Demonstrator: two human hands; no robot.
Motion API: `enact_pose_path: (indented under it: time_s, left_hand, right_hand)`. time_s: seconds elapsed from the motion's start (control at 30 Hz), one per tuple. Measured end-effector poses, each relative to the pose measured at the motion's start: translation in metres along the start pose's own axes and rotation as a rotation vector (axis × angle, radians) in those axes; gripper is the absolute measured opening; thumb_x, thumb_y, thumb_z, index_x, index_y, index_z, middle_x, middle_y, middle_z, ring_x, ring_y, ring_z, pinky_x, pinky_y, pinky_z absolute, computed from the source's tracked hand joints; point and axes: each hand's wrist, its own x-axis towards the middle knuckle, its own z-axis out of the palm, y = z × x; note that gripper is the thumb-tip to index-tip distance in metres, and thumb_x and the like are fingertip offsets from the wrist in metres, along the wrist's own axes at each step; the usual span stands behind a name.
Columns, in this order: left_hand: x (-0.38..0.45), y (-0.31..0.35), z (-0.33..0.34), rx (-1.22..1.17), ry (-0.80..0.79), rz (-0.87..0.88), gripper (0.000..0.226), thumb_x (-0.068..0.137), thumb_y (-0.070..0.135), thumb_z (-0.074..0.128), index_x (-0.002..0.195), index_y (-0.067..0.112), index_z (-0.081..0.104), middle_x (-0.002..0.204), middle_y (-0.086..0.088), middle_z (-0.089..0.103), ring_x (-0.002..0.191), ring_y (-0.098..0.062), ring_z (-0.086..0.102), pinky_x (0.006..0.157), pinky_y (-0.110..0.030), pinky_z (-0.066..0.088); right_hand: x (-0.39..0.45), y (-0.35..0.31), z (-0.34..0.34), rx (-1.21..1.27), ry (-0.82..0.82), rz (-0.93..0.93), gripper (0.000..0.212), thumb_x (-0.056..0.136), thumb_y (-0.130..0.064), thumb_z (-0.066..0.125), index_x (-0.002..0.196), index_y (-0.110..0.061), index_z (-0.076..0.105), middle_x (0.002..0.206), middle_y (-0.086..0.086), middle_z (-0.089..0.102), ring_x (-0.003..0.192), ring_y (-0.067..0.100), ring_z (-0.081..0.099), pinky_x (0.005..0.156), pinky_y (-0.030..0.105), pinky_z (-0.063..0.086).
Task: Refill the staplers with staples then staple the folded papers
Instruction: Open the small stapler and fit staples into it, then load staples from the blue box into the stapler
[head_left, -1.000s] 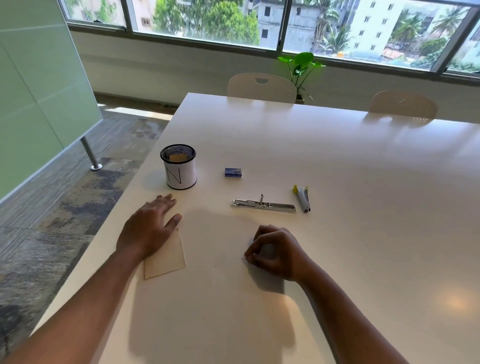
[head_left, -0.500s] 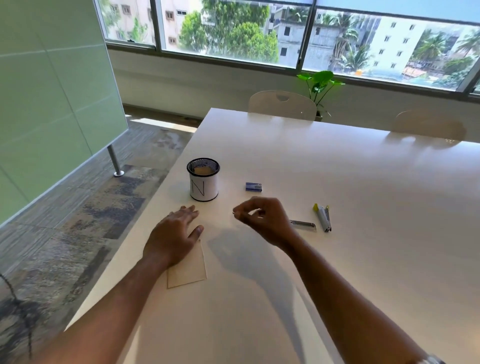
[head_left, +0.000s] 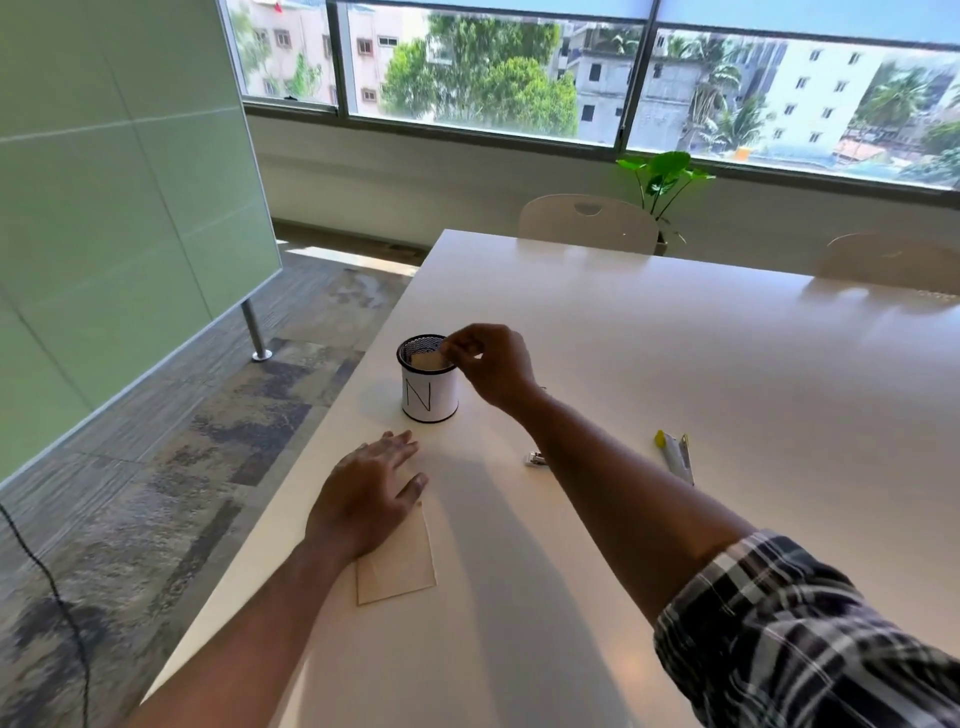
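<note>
A white mesh-rimmed cup marked "N" stands near the table's left edge with a tan folded paper inside. My right hand hovers over the cup's rim, its fingertips pinched on that paper's right edge. My left hand lies flat, fingers apart, on another tan folded paper on the table. A metal stapler lies open behind my right forearm, with only its left end showing. A white stapler with a yellow tip lies to the right.
The white table stretches far to the right and back. Its left edge drops to carpeted floor beside a green glass partition. Two chairs and a potted plant stand at the far side.
My right hand lifted off the table in front of me and moved forward and left to the cup's rim. The left hand stayed on the folded paper. The view shifted left.
</note>
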Motion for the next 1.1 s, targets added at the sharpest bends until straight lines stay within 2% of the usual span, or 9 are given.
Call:
enact_pose_path:
  time_s: [0.1,0.27,0.47,0.6,0.73,0.83,0.9,1.03,1.1]
  left_hand:
    - [0.0,0.001,0.0,-0.009,0.013,-0.005,0.054,0.096,0.049,0.058,0.146,0.029,0.054,0.158,0.013,0.044,0.148,-0.007,0.036,0.124,-0.034,0.027]
    - [0.0,0.001,-0.001,-0.011,0.019,0.0,0.054,0.095,0.049,0.058,0.145,0.029,0.055,0.157,0.013,0.044,0.148,-0.005,0.036,0.124,-0.031,0.026]
    - [0.0,-0.002,0.001,-0.032,0.025,-0.004,0.055,0.096,0.049,0.058,0.147,0.03,0.052,0.159,0.015,0.042,0.149,-0.004,0.034,0.124,-0.028,0.021]
    - [-0.001,-0.002,0.001,-0.04,-0.006,0.004,0.055,0.099,0.046,0.058,0.15,0.028,0.048,0.162,0.014,0.036,0.152,-0.005,0.027,0.126,-0.03,0.019]
    - [0.005,0.01,-0.005,0.035,-0.066,-0.025,0.057,0.1,0.046,0.055,0.152,0.027,0.044,0.163,0.011,0.036,0.152,-0.009,0.028,0.121,-0.035,0.029]
    - [0.012,0.042,-0.006,0.082,-0.038,-0.005,0.046,0.097,0.044,0.06,0.138,0.023,0.059,0.144,0.003,0.058,0.134,-0.018,0.053,0.106,-0.035,0.045]
    - [0.012,0.07,-0.001,-0.003,0.0,0.051,0.037,0.094,0.04,0.066,0.127,0.023,0.067,0.126,0.002,0.066,0.118,-0.019,0.061,0.095,-0.033,0.05]
    - [0.02,0.114,0.029,-0.16,-0.016,0.152,0.042,0.092,0.029,0.071,0.132,0.018,0.063,0.126,-0.001,0.063,0.119,-0.02,0.058,0.1,-0.034,0.05]
    - [0.027,0.126,0.044,-0.185,-0.02,0.132,0.049,0.093,0.025,0.07,0.139,0.015,0.058,0.132,-0.005,0.06,0.121,-0.025,0.056,0.104,-0.036,0.047]
  right_hand:
    - [0.013,-0.003,0.007,-0.084,-0.033,-0.01,0.016,0.093,-0.036,0.078,0.099,-0.022,0.083,0.096,0.0,0.082,0.088,0.018,0.075,0.081,0.037,0.06]
    - [0.021,0.0,0.001,-0.112,0.002,-0.018,0.014,0.093,-0.032,0.078,0.098,-0.021,0.084,0.094,-0.001,0.083,0.086,0.017,0.076,0.079,0.032,0.059]
    - [-0.006,0.018,-0.031,-0.017,0.084,0.019,0.008,0.092,-0.026,0.08,0.092,-0.019,0.084,0.082,-0.011,0.078,0.071,-0.001,0.067,0.072,0.023,0.05]
    - [-0.044,0.04,-0.072,-0.001,0.134,0.079,0.006,0.092,-0.024,0.08,0.09,-0.02,0.084,0.082,-0.012,0.078,0.081,0.009,0.074,0.079,0.036,0.059]
    - [-0.101,0.068,-0.111,-0.032,0.177,0.17,0.008,0.094,-0.024,0.078,0.091,-0.031,0.081,0.089,-0.016,0.078,0.085,0.001,0.072,0.08,0.037,0.059]
    - [-0.143,0.09,-0.123,-0.129,0.257,0.187,0.014,0.094,-0.019,0.077,0.098,-0.032,0.079,0.101,-0.014,0.078,0.097,0.009,0.072,0.089,0.039,0.057]
    - [-0.163,0.102,-0.121,-0.239,0.298,0.19,0.022,0.09,-0.011,0.077,0.104,-0.027,0.079,0.106,-0.009,0.078,0.111,0.021,0.07,0.102,0.03,0.048]
    - [-0.182,0.11,-0.111,-0.413,0.239,0.135,0.036,0.085,-0.005,0.075,0.12,-0.017,0.076,0.121,-0.001,0.075,0.127,0.026,0.061,0.117,0.007,0.018]
    - [-0.183,0.111,-0.109,-0.457,0.197,0.097,0.038,0.087,-0.006,0.073,0.124,-0.014,0.074,0.125,0.0,0.074,0.127,0.023,0.06,0.122,0.013,0.022]
